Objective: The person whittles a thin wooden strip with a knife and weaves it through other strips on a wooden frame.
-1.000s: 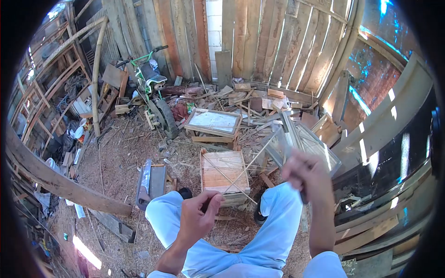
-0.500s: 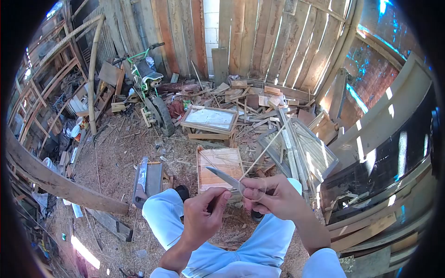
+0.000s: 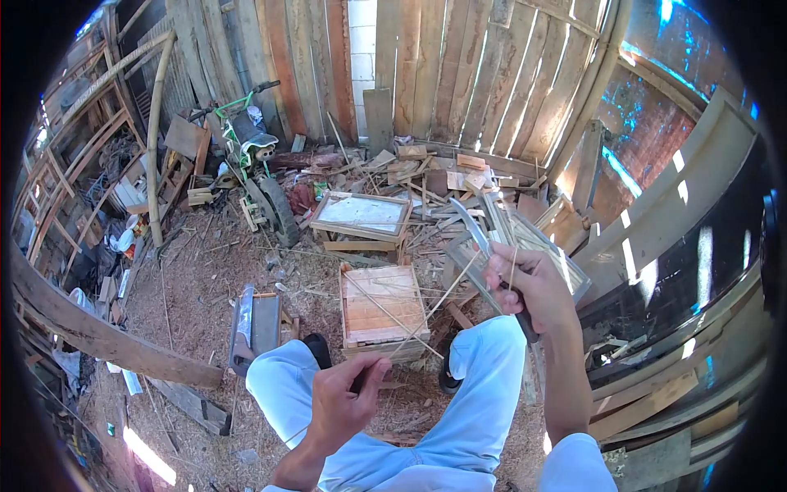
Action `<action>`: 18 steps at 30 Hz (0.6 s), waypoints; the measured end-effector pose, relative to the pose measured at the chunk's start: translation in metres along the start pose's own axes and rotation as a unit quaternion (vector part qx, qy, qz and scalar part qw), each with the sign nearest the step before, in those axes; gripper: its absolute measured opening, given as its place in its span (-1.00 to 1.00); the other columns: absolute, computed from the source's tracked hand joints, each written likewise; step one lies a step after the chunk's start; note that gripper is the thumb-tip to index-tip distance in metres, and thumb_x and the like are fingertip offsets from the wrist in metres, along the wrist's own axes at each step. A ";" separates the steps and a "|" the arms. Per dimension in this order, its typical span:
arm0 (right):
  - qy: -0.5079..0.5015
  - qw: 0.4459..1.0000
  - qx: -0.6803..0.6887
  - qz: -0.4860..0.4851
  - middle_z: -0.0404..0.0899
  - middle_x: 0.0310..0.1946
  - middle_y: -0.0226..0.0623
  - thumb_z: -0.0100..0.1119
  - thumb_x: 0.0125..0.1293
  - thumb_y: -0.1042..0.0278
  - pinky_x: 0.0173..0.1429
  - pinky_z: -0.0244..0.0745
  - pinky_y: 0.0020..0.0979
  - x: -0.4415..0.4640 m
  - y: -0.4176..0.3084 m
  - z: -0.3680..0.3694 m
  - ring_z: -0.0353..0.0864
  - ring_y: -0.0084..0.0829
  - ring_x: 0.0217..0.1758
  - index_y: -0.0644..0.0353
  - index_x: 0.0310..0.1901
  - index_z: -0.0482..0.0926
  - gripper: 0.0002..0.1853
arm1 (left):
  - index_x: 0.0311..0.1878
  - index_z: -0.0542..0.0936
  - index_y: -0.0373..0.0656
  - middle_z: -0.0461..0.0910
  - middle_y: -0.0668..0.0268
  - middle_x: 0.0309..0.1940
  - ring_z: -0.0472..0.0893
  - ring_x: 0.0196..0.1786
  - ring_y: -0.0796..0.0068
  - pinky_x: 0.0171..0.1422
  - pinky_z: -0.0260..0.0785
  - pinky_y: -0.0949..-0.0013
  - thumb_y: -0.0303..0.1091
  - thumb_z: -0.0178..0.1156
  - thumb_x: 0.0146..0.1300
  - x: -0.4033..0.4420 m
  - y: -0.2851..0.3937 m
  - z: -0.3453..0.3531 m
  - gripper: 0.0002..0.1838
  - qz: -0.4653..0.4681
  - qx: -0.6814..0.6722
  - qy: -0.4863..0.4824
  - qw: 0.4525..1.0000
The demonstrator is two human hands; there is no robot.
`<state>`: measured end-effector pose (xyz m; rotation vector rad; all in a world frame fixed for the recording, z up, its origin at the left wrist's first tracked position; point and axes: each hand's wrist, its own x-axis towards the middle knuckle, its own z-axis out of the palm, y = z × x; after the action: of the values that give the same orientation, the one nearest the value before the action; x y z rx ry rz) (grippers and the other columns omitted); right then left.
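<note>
My right hand (image 3: 533, 291) is closed around a knife (image 3: 469, 223), its blade tilted up and to the left above the scrap wood. A thin pale line, perhaps part of a strip, crosses its fingers. Lower down, in front of my left knee, my left hand (image 3: 351, 402) pinches a thin light strip (image 3: 393, 384); most of it is too fine to follow. The two hands are well apart. Beyond them stands a shallow wooden crate (image 3: 379, 305) with thin sticks (image 3: 385, 302) lying across it.
A handsaw (image 3: 245, 316) rests on a dark box (image 3: 266, 318) left of my legs. Farther off are a framed panel (image 3: 361, 213), a scrap-wood pile (image 3: 426, 176) and a green motorbike (image 3: 250, 143). A thick beam (image 3: 123, 340) crosses the left side; boards (image 3: 656, 402) lie stacked right.
My right hand has swung up and right with the knife, away from my left hand. The blade now points more steeply upward. My left hand has dropped slightly down and left.
</note>
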<state>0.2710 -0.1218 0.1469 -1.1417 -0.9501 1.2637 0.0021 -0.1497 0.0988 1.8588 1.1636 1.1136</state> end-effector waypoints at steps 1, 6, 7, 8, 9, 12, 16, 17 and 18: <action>0.001 1.000 0.022 -0.006 0.47 -0.52 -0.39 0.06 0.37 0.42 -0.65 0.12 -0.68 0.002 -0.001 -0.005 0.26 -0.75 -0.64 0.35 0.08 0.48 -0.70 | -0.29 0.63 -0.31 0.56 0.32 -0.66 0.47 -0.58 0.70 -0.51 0.22 0.56 -0.42 0.21 0.26 0.000 -0.002 -0.002 -0.87 -0.014 0.003 -0.016 1.000; 0.033 0.996 -0.015 -0.078 0.49 -0.49 -0.42 0.07 0.37 0.38 -0.64 0.13 -0.69 -0.011 -0.007 -0.005 0.27 -0.74 -0.65 0.29 0.20 0.41 -0.60 | -0.28 0.61 -0.33 0.57 0.37 -0.61 0.46 -0.55 0.72 -0.49 0.23 0.57 -0.40 0.16 0.31 0.005 -0.014 -0.008 -0.83 -0.037 -0.041 -0.015 0.998; 0.010 0.998 -0.058 -0.032 0.51 -0.48 -0.41 0.07 0.37 0.38 -0.64 0.14 -0.69 -0.019 -0.003 0.009 0.29 -0.74 -0.64 0.25 0.23 0.40 -0.59 | -0.28 0.60 -0.33 0.56 0.40 -0.60 0.44 -0.55 0.73 -0.50 0.21 0.58 -0.39 0.13 0.33 0.007 -0.014 -0.007 -0.82 -0.065 -0.044 -0.031 0.996; -0.009 0.995 -0.102 0.014 0.53 -0.48 -0.41 0.08 0.37 0.38 -0.63 0.15 -0.68 -0.027 0.003 0.021 0.31 -0.74 -0.64 0.21 0.25 0.38 -0.57 | -0.28 0.60 -0.33 0.56 0.40 -0.60 0.44 -0.55 0.73 -0.50 0.21 0.58 -0.39 0.13 0.33 0.009 -0.017 -0.004 -0.82 -0.064 -0.045 -0.029 0.997; -0.072 0.993 -0.087 0.032 0.54 -0.47 -0.41 0.07 0.38 0.37 -0.61 0.16 -0.69 -0.031 0.012 0.029 0.32 -0.75 -0.62 0.18 0.27 0.37 -0.56 | -0.27 0.61 -0.32 0.51 0.40 -0.64 0.38 -0.59 0.75 -0.54 0.16 0.55 -0.39 0.14 0.33 0.013 -0.020 0.001 -0.83 -0.057 -0.075 -0.030 0.995; -0.205 0.978 0.005 0.046 0.54 -0.49 -0.47 0.05 0.40 0.36 -0.54 0.21 -0.70 -0.040 0.041 0.058 0.32 -0.77 -0.57 0.16 0.27 0.39 -0.59 | -0.24 0.61 -0.32 0.50 0.39 -0.65 0.33 -0.61 0.76 -0.57 0.12 0.53 -0.39 0.14 0.32 0.016 -0.017 0.008 -0.83 -0.051 -0.115 -0.047 0.991; -0.239 0.968 -0.007 0.082 0.52 -0.49 -0.51 0.04 0.41 0.36 -0.49 0.23 -0.70 -0.037 0.044 0.059 0.33 -0.78 -0.54 0.20 0.21 0.44 -0.63 | -0.21 0.61 -0.33 0.59 0.36 -0.58 0.38 -0.58 0.76 -0.55 0.17 0.55 -0.41 0.14 0.32 0.012 -0.006 0.005 -0.83 -0.058 -0.166 -0.060 0.983; -0.242 0.966 -0.019 0.086 0.52 -0.49 -0.51 0.04 0.41 0.37 -0.50 0.23 -0.70 -0.037 0.040 0.059 0.33 -0.78 -0.54 0.21 0.19 0.46 -0.65 | -0.21 0.61 -0.33 0.59 0.36 -0.58 0.38 -0.58 0.76 -0.55 0.17 0.55 -0.41 0.14 0.32 0.011 -0.007 0.004 -0.83 -0.060 -0.167 -0.059 0.982; -0.245 0.965 -0.030 0.091 0.51 -0.49 -0.52 0.05 0.40 0.37 -0.50 0.22 -0.70 -0.038 0.037 0.059 0.34 -0.78 -0.53 0.23 0.17 0.49 -0.66 | -0.21 0.62 -0.33 0.61 0.34 -0.55 0.39 -0.58 0.76 -0.54 0.18 0.56 -0.41 0.15 0.32 0.010 -0.007 0.003 -0.83 -0.061 -0.161 -0.061 0.983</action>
<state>0.2021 -0.1544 0.1256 -0.9954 -1.2746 1.7239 0.0053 -0.1378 0.0946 1.5619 0.9511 1.0354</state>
